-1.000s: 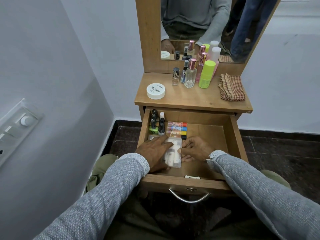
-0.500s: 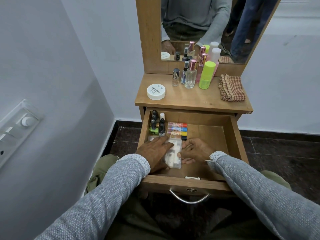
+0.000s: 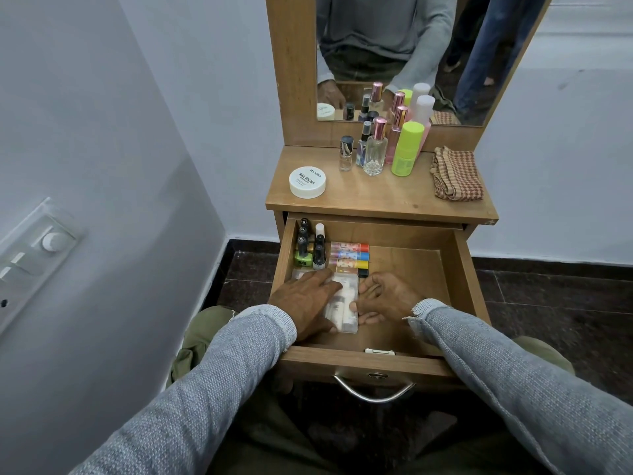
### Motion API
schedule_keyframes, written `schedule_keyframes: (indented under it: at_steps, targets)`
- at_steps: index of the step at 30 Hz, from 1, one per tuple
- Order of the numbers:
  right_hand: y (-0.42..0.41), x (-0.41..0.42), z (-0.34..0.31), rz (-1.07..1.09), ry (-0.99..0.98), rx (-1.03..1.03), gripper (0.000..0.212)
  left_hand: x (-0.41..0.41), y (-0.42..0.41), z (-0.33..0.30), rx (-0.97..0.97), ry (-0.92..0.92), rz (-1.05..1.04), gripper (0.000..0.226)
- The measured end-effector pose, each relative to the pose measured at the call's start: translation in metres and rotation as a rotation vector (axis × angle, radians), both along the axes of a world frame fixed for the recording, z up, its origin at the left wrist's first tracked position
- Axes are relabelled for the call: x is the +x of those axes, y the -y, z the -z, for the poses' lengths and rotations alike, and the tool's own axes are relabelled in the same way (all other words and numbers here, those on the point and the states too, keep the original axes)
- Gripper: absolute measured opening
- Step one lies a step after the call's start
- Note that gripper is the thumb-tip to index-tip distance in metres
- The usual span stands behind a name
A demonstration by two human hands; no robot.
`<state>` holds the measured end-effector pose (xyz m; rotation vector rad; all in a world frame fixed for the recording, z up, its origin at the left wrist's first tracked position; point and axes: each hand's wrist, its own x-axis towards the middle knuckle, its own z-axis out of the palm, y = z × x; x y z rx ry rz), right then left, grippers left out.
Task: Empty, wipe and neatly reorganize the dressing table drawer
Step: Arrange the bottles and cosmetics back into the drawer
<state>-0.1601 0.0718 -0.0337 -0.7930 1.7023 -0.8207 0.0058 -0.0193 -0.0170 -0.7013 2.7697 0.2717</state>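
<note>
Both hands rest in the open drawer [image 3: 455, 269]: the left hand [image 3: 308, 299] lies flat on a clear pouch [image 3: 344, 303], the right hand [image 3: 385, 296], fingers loosely curled, touches its other edge. Nail-polish bottles [image 3: 310, 250] stand just beyond.

Off to my nine o'clock there's a switch panel [image 3: 32, 250] on the pale wall [image 3: 102, 132], with a round dial knob [image 3: 51, 241] on it. Down around three o'clock and along the skirting it's all dark speckled floor tiles [image 3: 555, 296]. Up at twelve o'clock I can see the mirror [image 3: 411, 46] in its wooden frame.
</note>
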Motion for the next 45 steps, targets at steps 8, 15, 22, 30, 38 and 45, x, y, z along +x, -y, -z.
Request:
schedule_keyframes:
  at_steps: [8, 15, 22, 30, 38, 45]
  targets:
    - [-0.001, 0.002, -0.004, 0.003, -0.002, -0.003, 0.03, -0.001, 0.0, 0.0, 0.009, 0.009, -0.008, 0.082]
    - [-0.001, 0.001, -0.003, -0.006, -0.013, 0.011, 0.034, 0.0, -0.001, -0.003, 0.014, 0.014, -0.005, 0.081]
    - [-0.001, 0.0, -0.003, -0.019, -0.029, 0.02, 0.033, 0.0, -0.001, -0.003, 0.022, 0.01, -0.011, 0.081]
    - [-0.001, 0.0, -0.004, -0.058, -0.083, 0.02, 0.016, 0.001, 0.0, -0.002, 0.025, -0.015, -0.017, 0.079]
    - [-0.002, 0.001, -0.006, -0.041, -0.078, 0.021, 0.019, 0.0, 0.001, 0.001, 0.012, -0.009, -0.007, 0.079]
    - [-0.003, -0.009, -0.005, -0.032, -0.25, -0.049, 0.016, 0.004, 0.004, 0.004, 0.067, -0.19, -0.038, 0.062]
